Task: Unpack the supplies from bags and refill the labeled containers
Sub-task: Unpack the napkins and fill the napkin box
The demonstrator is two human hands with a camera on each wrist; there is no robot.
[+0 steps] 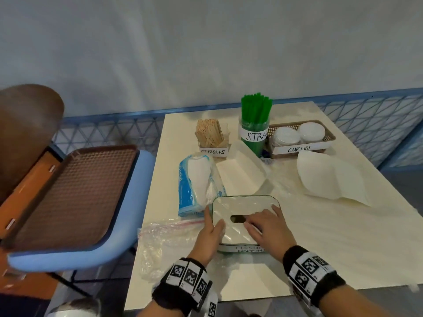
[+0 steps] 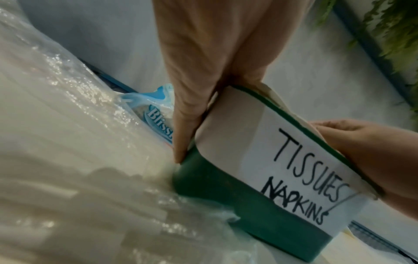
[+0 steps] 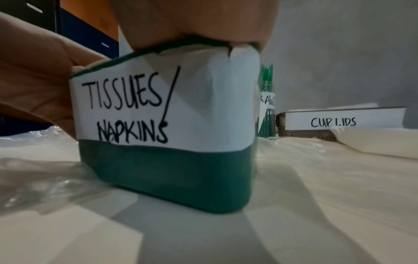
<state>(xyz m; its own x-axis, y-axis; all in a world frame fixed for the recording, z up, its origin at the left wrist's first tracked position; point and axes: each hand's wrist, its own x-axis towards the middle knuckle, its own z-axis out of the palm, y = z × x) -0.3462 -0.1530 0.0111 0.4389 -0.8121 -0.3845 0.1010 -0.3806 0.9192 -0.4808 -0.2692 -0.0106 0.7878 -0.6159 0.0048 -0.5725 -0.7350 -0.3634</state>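
Observation:
A green box labelled TISSUES/NAPKINS (image 1: 246,248) (image 2: 226,187) (image 3: 169,169) stands at the table's near edge, with a cream slotted lid (image 1: 247,204) on top. My left hand (image 1: 211,228) (image 2: 192,89) lies against the box's left side, fingers straight down the wall and thumb on the lid. My right hand (image 1: 266,225) (image 3: 192,17) rests flat on the lid, its fingers beside the slot. A blue pack of tissues (image 1: 194,186) (image 2: 158,114) lies just left of and behind the box.
A clear zip bag (image 1: 164,239) lies at the near left. Behind stand the stirrers holder (image 1: 211,139), straws jar (image 1: 255,126) and cup lids basket (image 1: 299,138) (image 3: 334,121). Two white paper bags (image 1: 240,177) (image 1: 329,177) lie mid-table. A brown tray (image 1: 75,193) sits on a chair at the left.

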